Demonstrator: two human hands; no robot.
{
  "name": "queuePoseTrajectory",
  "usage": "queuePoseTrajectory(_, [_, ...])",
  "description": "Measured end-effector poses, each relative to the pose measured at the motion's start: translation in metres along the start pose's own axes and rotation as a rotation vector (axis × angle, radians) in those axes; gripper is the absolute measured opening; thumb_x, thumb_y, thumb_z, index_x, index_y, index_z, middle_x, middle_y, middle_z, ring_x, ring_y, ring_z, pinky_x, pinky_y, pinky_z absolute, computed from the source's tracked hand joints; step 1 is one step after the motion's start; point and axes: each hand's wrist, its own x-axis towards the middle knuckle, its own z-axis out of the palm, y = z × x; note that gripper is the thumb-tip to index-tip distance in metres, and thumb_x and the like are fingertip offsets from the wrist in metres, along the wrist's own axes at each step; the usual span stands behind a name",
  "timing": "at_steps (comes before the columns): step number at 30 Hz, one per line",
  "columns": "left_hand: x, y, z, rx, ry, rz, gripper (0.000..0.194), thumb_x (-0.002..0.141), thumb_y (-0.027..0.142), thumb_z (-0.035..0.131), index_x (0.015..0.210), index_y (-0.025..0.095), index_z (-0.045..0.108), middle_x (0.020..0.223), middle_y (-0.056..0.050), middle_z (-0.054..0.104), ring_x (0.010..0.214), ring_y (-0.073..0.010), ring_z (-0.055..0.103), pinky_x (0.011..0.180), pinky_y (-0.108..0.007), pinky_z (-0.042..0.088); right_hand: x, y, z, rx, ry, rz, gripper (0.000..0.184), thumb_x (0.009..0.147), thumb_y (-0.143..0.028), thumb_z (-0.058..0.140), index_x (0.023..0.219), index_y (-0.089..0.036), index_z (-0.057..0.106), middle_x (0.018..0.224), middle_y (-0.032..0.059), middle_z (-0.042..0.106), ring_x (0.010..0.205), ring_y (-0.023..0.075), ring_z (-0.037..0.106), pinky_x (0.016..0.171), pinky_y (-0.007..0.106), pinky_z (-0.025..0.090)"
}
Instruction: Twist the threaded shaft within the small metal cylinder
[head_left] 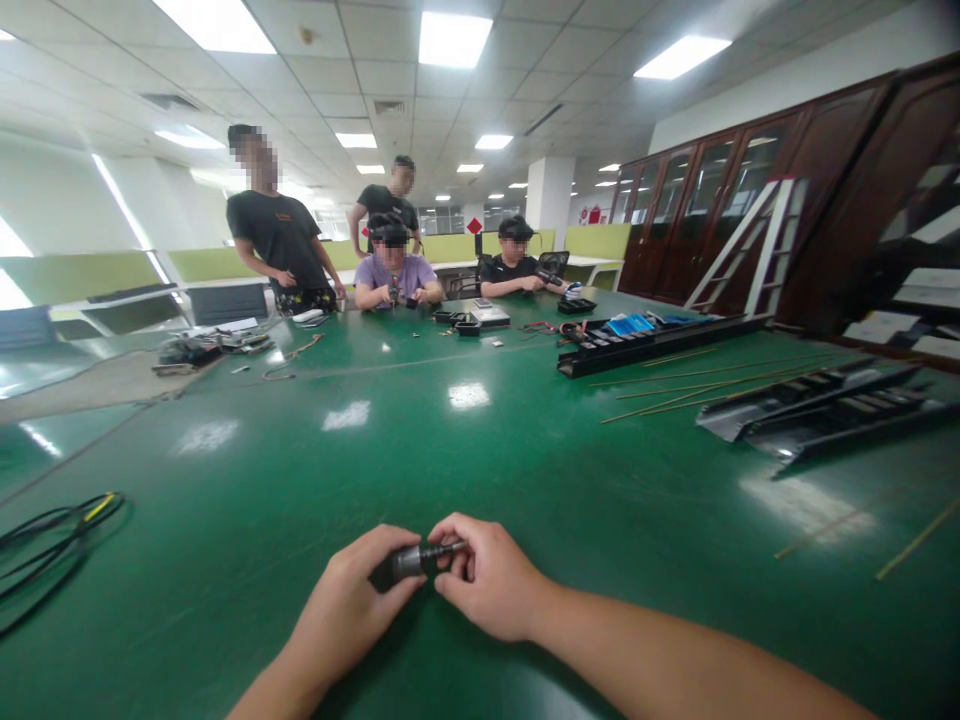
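- We see a dark cylindrical piece low in the frame, just left of centre, held between two bare hands above the green surface.
- Our left hand has its fingers bent in a partly closed curve around the thick body; thumb below and forefinger above, they take hold of it from the left.
- Our right hand is more tightly curled, its fingers closed about the slim, ridged end; how firmly they press, we cannot tell.
- So the piece lies almost level across the picture, thick end within the left fingers, thin end reaching in among the right ones, its middle bare in the small gap between.
- We judge the split hold deliberate: one hand seems to steady the heavier body, leaving the other free to work the narrow part.
- Holding it low and close presumably keeps the fine detail in easy sight and the forearms supported.
- A coil of black cable lies at the left edge, well apart from the hands.
- Black metal channels and thin rods lie at the right, perhaps set aside to leave working room.
- Seated co-workers handle things at the far edge, upper centre.
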Motion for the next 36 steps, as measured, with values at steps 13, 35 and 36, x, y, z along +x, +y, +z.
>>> queuePoseTrajectory(13, [-0.001, -0.007, 0.000, 0.000, 0.015, 0.033, 0.024, 0.085, 0.018, 0.068, 0.108, 0.026, 0.065, 0.100, -0.002, 0.071, 0.093, -0.0186, 0.068, 0.084, -0.028, 0.052, 0.002, 0.001, 0.004, -0.021, 0.015, 0.002, 0.031, 0.072, -0.011, 0.062, 0.101, -0.021, 0.065, 0.076, -0.0029, 0.063, 0.057, 0.0098, 0.053, 0.055, 0.020, 0.041])
queuePoseTrajectory(35, [0.001, -0.002, 0.009, -0.025, 0.038, 0.079, 0.019, 0.082, 0.016, 0.069, 0.100, 0.023, 0.067, 0.093, -0.004, 0.071, 0.085, -0.0189, 0.069, 0.078, -0.027, 0.055, 0.004, -0.001, 0.001, 0.022, 0.008, 0.031, 0.017, 0.070, -0.009, 0.063, 0.084, -0.017, 0.068, 0.072, -0.0022, 0.064, 0.062, 0.0113, 0.054, 0.057, 0.021, 0.039])
queuePoseTrajectory(36, [0.000, 0.000, 0.009, -0.030, 0.034, 0.083, 0.019, 0.082, 0.016, 0.068, 0.099, 0.022, 0.067, 0.093, -0.005, 0.071, 0.086, -0.0192, 0.069, 0.078, -0.028, 0.055, 0.004, 0.000, 0.001, 0.031, 0.009, 0.034, 0.016, 0.069, -0.009, 0.063, 0.083, -0.016, 0.067, 0.072, -0.0020, 0.065, 0.062, 0.0114, 0.055, 0.057, 0.021, 0.039])
